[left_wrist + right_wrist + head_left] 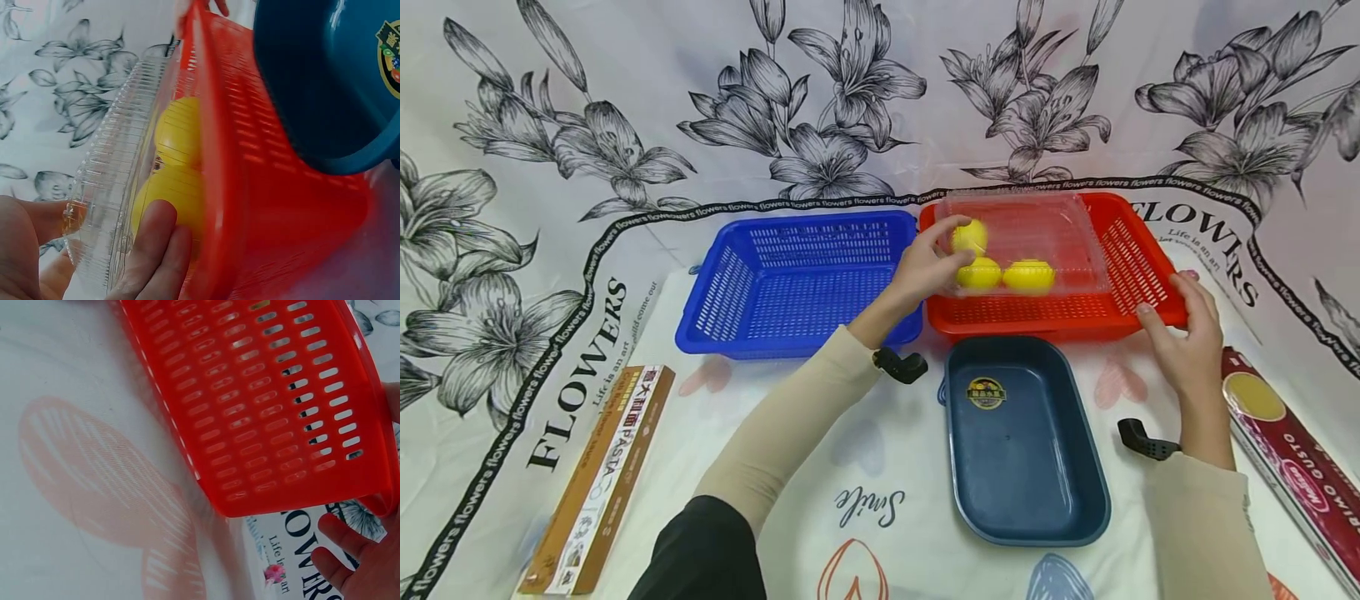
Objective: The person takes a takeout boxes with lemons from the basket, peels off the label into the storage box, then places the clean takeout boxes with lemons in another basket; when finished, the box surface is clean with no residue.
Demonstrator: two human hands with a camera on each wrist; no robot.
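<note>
A clear ribbed plastic box (1067, 242) with yellow lemons (1028, 277) sits within the red basket (1138, 329). My left hand (921, 265) grips the box's left end, with the thumb and fingers spread to either side. In the left wrist view, two fingers (164, 250) lie against a yellow lemon (178, 134) beside the basket's rim. At the basket's front right corner, my right hand (1193, 346) holds the rim between thumb and fingers. The right wrist view shows two of its fingers (344, 540) below the red corner.
Left of the red basket stands a blue basket (820, 292). A dark blue tub (1022, 467) sits in front of the red one. A pasta box (598, 475) lies at the left, and a dark red box (1292, 467) at the right. Printed floral cloth covers table and wall.
</note>
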